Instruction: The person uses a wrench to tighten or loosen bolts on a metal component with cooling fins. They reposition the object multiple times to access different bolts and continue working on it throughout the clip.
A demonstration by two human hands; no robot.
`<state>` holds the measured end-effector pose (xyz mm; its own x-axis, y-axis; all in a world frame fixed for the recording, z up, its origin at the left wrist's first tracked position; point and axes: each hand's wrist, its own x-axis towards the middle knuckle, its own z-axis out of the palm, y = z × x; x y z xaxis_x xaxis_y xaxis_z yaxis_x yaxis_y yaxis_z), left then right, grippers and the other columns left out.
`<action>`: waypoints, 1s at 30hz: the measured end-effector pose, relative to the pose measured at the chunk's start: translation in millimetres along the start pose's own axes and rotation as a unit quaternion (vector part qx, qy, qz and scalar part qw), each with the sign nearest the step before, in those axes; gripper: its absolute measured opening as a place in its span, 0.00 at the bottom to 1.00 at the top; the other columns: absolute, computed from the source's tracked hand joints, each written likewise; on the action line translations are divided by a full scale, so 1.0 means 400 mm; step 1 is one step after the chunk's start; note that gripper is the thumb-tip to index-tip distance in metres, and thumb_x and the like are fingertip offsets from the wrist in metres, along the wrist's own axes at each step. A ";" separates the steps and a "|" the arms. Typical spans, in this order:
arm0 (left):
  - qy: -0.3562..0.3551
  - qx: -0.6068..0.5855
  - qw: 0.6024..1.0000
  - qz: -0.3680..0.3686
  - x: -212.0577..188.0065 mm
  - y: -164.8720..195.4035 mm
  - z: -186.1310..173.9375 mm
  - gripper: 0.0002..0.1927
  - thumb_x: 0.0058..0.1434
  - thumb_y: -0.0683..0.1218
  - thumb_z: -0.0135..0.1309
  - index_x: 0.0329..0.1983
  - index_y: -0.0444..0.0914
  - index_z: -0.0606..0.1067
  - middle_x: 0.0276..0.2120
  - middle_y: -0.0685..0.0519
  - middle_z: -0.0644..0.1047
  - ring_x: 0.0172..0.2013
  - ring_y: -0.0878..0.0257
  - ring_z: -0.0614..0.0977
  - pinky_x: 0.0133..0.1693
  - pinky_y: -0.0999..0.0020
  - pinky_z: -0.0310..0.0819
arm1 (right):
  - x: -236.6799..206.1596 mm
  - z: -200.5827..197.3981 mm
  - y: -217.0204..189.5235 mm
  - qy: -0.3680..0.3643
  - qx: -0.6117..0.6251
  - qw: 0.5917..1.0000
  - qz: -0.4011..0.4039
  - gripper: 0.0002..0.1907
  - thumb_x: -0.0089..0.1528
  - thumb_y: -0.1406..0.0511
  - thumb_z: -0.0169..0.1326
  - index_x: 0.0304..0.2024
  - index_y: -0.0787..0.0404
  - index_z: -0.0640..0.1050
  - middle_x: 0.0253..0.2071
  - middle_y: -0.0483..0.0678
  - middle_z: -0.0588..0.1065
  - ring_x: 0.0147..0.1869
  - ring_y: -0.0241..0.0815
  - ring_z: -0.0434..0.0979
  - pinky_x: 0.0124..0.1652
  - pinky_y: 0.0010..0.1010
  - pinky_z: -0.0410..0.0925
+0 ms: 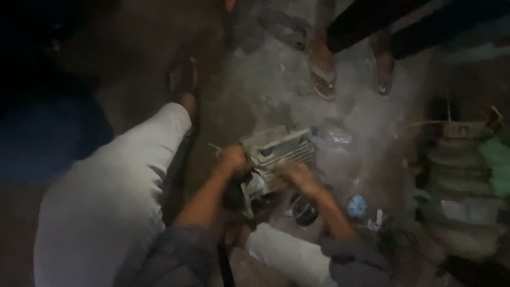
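Note:
A grey finned metal engine block (279, 148) sits on the dusty floor between my knees. My left hand (234, 159) is closed on its left side, at a dark part whose shape is blurred. My right hand (297, 175) rests with curled fingers on the block's front right; what it grips is too blurred to tell. A dark round part (304, 210) lies on the floor just below my right forearm. My pale trouser leg (111, 196) stretches up to the left.
Another person's two sandalled feet (324, 72) stand at the top, close behind the block. A blue scrap (357, 206) lies at the right. A stack of grey metal parts and a green thing (467, 175) crowd the right edge.

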<state>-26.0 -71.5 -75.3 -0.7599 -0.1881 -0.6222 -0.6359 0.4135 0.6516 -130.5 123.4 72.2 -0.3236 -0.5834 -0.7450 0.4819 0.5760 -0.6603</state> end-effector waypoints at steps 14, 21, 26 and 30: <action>0.028 0.011 0.999 -0.011 -0.008 -0.004 0.019 0.17 0.47 0.47 0.64 0.40 0.36 0.82 0.43 0.37 0.81 0.47 0.43 0.83 0.49 0.50 0.77 | 0.442 0.161 -0.162 0.128 -0.473 0.862 -0.132 0.23 0.66 0.52 0.51 0.47 0.66 0.81 0.44 0.66 0.79 0.51 0.65 0.79 0.49 0.49 0.70; 0.091 -0.013 0.996 0.015 0.017 -0.013 0.049 0.15 0.52 0.48 0.58 0.38 0.33 0.82 0.41 0.35 0.80 0.45 0.39 0.83 0.48 0.48 0.77 | 0.195 0.117 -0.161 0.191 -0.463 0.850 -0.161 0.20 0.63 0.55 0.59 0.40 0.68 0.82 0.37 0.62 0.81 0.39 0.55 0.83 0.41 0.43 0.72; 0.068 -0.006 0.998 0.002 0.033 -0.017 0.056 0.14 0.53 0.47 0.55 0.39 0.36 0.83 0.43 0.36 0.81 0.46 0.40 0.83 0.49 0.47 0.77 | -0.153 0.145 -0.048 0.146 -0.449 0.880 -0.047 0.15 0.57 0.63 0.59 0.46 0.59 0.82 0.32 0.58 0.82 0.31 0.49 0.84 0.35 0.38 0.74; 0.052 -0.027 0.998 -0.008 0.016 -0.003 0.031 0.15 0.50 0.47 0.55 0.39 0.37 0.83 0.44 0.36 0.81 0.47 0.41 0.83 0.50 0.48 0.77 | -0.186 0.188 0.039 0.100 -0.497 0.849 -0.146 0.24 0.49 0.67 0.64 0.49 0.65 0.78 0.34 0.62 0.81 0.38 0.62 0.83 0.36 0.48 0.73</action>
<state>-28.3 -62.3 -85.4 -0.7574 -0.2869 -0.5866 -0.6527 0.3614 0.6659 -37.7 132.8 124.3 -0.4906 -0.7332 -0.4709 -0.5367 0.6799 -0.4996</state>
